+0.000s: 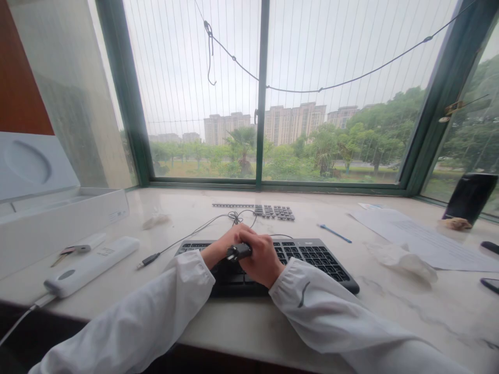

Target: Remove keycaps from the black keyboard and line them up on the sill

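My right hand (262, 258) is closed around a short dark handled tool (238, 252) with a lighter, ridged end pointing left; its exact kind is unclear. Close against it, my left hand (221, 248) reaches in from the left, and its fingers are mostly hidden behind the right hand. Both are over a black keyboard (322, 262), which lies flat below them. Beyond it, loose dark keycaps (275, 212) are laid out in rows. The keyboard's cable ends in a USB plug (148, 260) at the left.
A blue stick tool (334, 233) lies right of the keycaps. Farther right are a printed sheet (413, 236), crumpled tissue (403, 261) and a dark upright object (470, 200). At left are a white power strip (93, 265), keys (68, 253) and an open white box (62, 228).
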`<action>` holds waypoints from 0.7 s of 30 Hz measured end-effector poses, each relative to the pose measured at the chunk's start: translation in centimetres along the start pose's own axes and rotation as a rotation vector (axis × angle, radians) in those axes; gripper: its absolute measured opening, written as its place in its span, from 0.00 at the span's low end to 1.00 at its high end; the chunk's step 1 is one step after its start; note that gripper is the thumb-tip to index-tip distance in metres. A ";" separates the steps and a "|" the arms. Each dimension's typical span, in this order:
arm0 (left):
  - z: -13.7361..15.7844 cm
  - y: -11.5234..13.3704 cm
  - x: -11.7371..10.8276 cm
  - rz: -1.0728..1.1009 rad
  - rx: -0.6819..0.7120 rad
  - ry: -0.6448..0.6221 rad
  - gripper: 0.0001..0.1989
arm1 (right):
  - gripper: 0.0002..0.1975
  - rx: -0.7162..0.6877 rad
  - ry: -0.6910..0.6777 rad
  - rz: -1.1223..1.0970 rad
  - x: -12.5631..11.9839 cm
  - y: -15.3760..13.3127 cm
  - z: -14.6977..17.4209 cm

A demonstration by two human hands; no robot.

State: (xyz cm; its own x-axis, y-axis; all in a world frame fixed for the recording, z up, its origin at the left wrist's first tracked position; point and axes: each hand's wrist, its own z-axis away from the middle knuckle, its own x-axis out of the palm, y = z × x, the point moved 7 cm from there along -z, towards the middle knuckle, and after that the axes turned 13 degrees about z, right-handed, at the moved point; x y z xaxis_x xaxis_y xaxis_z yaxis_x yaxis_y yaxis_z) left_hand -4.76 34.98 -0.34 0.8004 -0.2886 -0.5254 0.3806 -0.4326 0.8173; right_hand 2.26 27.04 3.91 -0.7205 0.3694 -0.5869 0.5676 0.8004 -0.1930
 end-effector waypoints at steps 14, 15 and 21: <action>0.4 1.8 0.7 -0.083 0.038 -0.030 0.20 | 0.12 0.484 -0.347 0.825 -4.9 14.6 -0.8; 0.4 1.8 0.7 -0.088 0.023 -0.039 0.20 | 0.13 0.527 -0.399 0.850 -5.1 15.8 -0.6; 0.2 1.5 0.6 -0.104 -0.012 -0.076 0.23 | 0.14 0.688 -0.571 0.910 -6.0 19.6 0.6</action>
State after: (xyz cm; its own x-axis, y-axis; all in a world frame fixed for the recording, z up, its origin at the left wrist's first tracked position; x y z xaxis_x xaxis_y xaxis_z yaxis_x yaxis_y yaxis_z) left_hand -3.81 33.95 0.54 0.7193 -0.3067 -0.6233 0.4656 -0.4530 0.7603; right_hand 17.99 40.25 3.21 0.2117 0.2620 -0.9415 0.9761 -0.1057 0.1901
